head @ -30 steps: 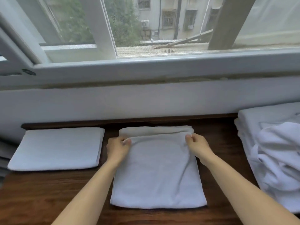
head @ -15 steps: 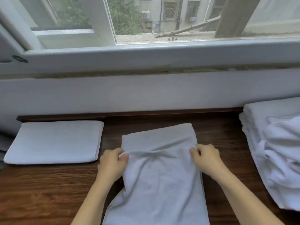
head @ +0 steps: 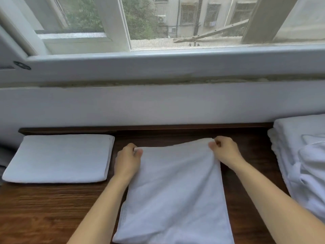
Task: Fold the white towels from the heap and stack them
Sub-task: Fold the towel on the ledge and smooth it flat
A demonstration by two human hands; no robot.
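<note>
A white towel [head: 175,196] lies lengthwise on the dark wooden table [head: 44,208] in front of me, folded into a long strip. My left hand [head: 127,161] pinches its far left corner and my right hand [head: 225,150] pinches its far right corner. The far edge is lifted slightly off the table. A folded white towel [head: 58,158] lies flat at the left. The heap of white towels [head: 302,164] sits at the right edge, crumpled on top.
A white wall and a window sill [head: 158,67] run along the table's far edge. Something grey [head: 4,159] pokes out at the far left edge, mostly out of view.
Both hands pulled the towel's folded edge back toward me, then moved it away again toward the wall. The far layer seen earlier is now covered or unfolded.
</note>
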